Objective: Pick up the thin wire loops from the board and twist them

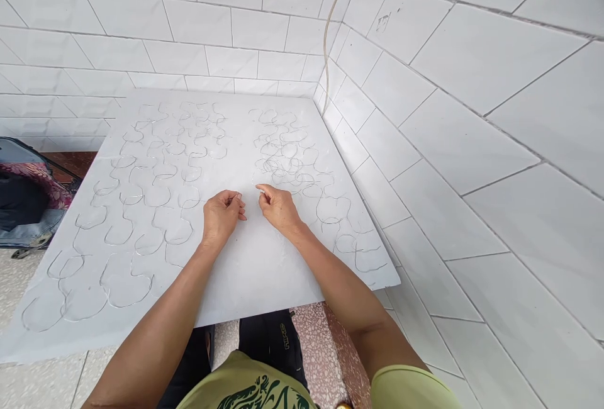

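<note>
My left hand (221,215) is above the middle of a white board (257,264), its thumb and forefinger pinched together. Just right of it, a small gap away, my right hand (279,209) is closed too, thumb against the bent forefinger. Whatever either pinch holds is too thin to make out. Rows of thin, wavy bent wires (155,198) lie spread over the board to the left of my hands. On the right side, more curved wires (283,163) overlap in a tangle, with looser wires (358,248) nearer the front corner.
White tiled walls (467,119) meet behind the board and run along its right edge. A pale cable (328,31) hangs down the corner. At the far left sits a bag (28,189) with dark and pink cloth. Below the front edge is a black item (271,340).
</note>
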`<state>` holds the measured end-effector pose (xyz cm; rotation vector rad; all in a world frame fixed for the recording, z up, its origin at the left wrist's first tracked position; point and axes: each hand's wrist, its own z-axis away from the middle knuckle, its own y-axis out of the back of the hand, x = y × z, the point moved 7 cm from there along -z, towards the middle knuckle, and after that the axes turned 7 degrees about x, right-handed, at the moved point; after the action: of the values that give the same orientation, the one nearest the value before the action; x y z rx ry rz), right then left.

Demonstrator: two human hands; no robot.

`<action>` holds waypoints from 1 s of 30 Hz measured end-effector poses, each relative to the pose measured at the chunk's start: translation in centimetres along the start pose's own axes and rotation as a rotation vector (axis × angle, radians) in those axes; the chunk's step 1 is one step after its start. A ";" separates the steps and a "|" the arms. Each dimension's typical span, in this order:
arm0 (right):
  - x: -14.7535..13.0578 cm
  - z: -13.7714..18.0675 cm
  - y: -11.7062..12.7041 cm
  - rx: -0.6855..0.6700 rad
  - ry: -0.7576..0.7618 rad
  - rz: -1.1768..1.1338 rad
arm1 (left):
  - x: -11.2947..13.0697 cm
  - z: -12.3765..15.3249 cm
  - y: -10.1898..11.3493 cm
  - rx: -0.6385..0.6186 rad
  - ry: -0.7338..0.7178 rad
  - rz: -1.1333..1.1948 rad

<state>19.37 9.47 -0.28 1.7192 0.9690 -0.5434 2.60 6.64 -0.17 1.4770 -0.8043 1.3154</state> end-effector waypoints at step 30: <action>0.7 -1.2 0.3 0.010 -0.033 0.098 | 2.9 5.2 -3.2 -0.152 -0.730 -0.489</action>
<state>19.93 10.78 -0.24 1.7514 0.8555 -0.5116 7.84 3.10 2.23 1.8937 -0.8845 0.3278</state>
